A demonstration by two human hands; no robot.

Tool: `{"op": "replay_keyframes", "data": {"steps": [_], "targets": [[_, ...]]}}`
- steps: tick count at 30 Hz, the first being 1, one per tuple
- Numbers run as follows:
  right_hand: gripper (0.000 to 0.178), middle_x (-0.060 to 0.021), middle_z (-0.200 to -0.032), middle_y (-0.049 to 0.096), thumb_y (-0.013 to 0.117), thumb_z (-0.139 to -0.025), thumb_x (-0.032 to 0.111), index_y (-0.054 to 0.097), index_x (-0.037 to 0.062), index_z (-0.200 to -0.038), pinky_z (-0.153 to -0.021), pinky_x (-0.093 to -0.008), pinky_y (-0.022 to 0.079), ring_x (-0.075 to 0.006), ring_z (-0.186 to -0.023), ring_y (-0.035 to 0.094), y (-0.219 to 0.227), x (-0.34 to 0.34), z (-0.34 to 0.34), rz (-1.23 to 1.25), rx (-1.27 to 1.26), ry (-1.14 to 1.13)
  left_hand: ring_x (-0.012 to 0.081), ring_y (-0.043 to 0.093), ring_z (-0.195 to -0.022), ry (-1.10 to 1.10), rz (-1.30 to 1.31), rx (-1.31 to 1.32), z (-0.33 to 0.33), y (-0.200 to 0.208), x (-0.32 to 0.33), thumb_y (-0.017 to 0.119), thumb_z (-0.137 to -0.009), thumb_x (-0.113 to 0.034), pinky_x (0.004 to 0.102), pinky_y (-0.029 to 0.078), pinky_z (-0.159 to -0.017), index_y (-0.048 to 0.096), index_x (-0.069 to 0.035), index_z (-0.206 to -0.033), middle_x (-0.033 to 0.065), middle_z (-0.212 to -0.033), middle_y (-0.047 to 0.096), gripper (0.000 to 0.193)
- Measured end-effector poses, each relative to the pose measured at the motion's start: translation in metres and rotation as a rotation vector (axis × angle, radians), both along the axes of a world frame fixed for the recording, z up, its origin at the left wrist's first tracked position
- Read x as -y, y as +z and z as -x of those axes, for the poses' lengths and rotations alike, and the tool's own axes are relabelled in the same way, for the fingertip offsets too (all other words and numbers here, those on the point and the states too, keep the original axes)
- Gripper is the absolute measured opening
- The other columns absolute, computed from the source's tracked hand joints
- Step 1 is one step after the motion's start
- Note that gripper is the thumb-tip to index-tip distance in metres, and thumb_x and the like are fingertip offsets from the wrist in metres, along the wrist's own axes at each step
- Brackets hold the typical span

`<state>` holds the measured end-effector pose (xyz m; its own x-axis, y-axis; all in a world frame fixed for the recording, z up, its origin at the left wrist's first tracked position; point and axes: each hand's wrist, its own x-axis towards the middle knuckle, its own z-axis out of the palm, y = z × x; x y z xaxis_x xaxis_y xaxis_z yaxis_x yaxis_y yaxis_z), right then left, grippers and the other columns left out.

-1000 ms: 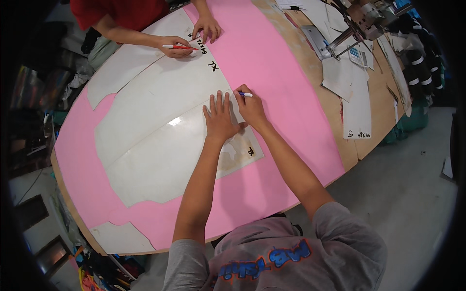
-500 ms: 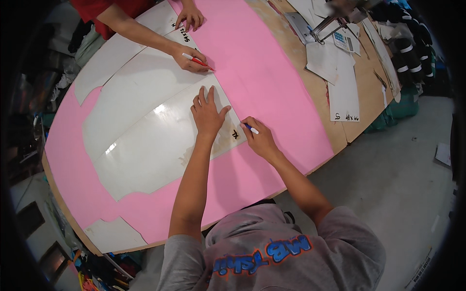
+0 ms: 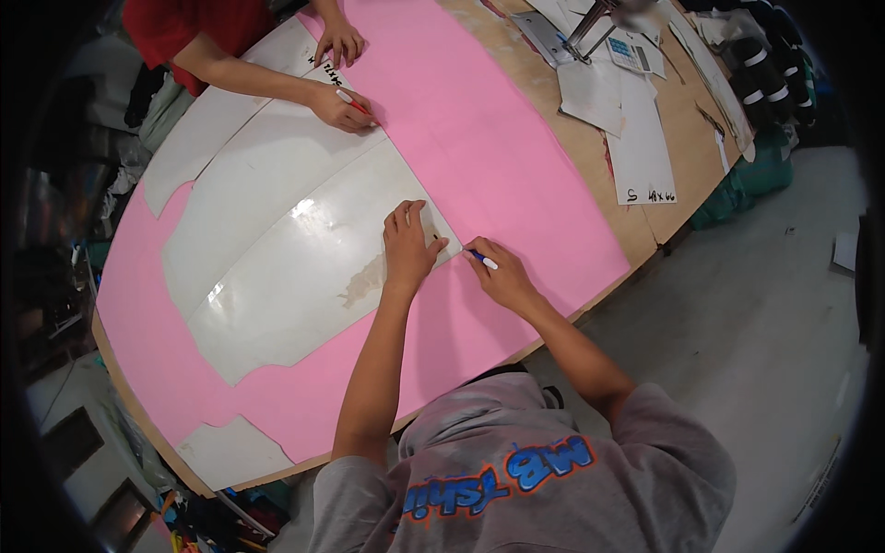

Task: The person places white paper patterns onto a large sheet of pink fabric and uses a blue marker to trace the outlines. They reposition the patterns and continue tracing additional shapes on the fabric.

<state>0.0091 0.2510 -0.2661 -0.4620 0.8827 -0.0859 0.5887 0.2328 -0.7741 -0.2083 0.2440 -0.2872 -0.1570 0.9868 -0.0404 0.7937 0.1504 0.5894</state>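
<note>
The right hand (image 3: 502,276), fingers gripping a blue pen (image 3: 481,259), has slid to the 3 o'clock corner of the white template (image 3: 295,258) on the pink sheet (image 3: 516,166), the empty left hand (image 3: 406,251) resting unclenched nearby, so that edge's pass seems complete.

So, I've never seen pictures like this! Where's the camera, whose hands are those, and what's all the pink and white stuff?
There's no robot here, just people. The camera sits on someone's head and looks down; its wide, round lens makes straight edges look bent. The arms coming from below belong to that person. Their left hand rests on a flat white piece. Their right hand holds a blue pen by that piece's corner. Across from them, a co-worker's hand holds a red pen. The white pieces lie on a big pink sheet, spread over a wooden table. A calculator lies there too.
</note>
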Motion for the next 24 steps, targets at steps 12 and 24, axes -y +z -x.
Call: {"op": "replay_keyframes", "data": {"steps": [12, 24], "targets": [[0.022, -0.0109, -0.109, 0.075, 0.068, -0.113, 0.019, 0.069, 0.0053, -0.13, -0.083, -0.0353, 0.058, -0.0196, -0.094, 0.071, -0.004, 0.028, 0.012, 0.128, -0.174, -0.173, 0.0396, 0.039, -0.16, 0.188, -0.109, -0.213, 0.048, -0.024, 0.103, 0.07, -0.108, -0.039, 0.0582, 0.033, -0.13, 0.056, -0.019, -0.164, 0.0145, -0.173, 0.046, 0.061], [0.023, -0.0083, -0.103, 0.079, 0.071, -0.112, 0.021, 0.074, 0.001, -0.123, -0.086, -0.0316, 0.059, -0.0144, -0.096, 0.073, 0.019, 0.165, 0.235, 0.407, -0.359, 0.151, 0.0394, 0.037, -0.164, 0.534, 0.084, -0.375, 0.338, -0.03, 0.355, 0.06, -0.112, -0.021, 0.0623, 0.026, -0.134, 0.052, -0.023, -0.167, 0.0143, -0.176, 0.044, 0.055]]}}
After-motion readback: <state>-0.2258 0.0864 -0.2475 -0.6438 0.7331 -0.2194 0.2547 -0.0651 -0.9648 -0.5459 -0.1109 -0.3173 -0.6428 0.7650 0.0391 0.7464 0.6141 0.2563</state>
